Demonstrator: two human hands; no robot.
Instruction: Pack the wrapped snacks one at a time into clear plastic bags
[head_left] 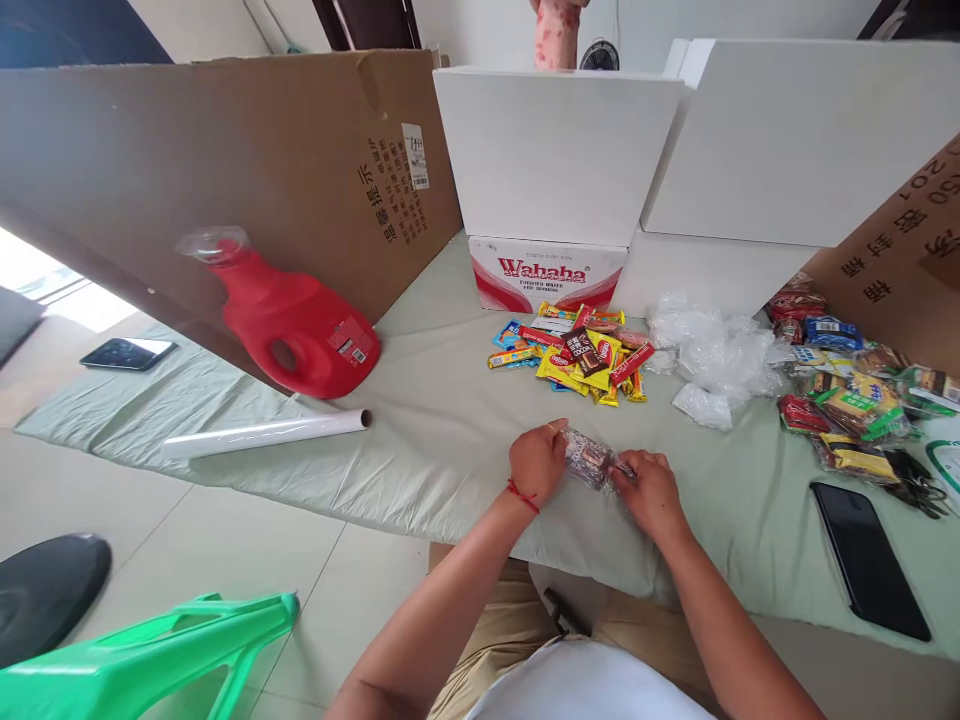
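Note:
Between my two hands, just above the cloth near the table's front edge, is a brown snack packet (pixel 586 459) in clear bubble wrap. My left hand (pixel 538 458) is closed on its left end and wears a red string bracelet (pixel 523 496). At the other end, my right hand (pixel 654 492) pinches the wrap. Past my hands lies a pile of snack bars and packets (pixel 589 352) in yellow, red, blue and brown. To the right of that pile sits a heap of clear bubble wrap pieces (pixel 720 355).
White boxes (pixel 555 160) and a brown cardboard sheet (pixel 300 170) stand behind. A red jug (pixel 300 330) and a plastic film roll (pixel 270 432) lie left. Wrapped snacks (pixel 862 400), scissors (pixel 919 485) and a black phone (pixel 870 560) are right. A green stool (pixel 150 655) stands below left.

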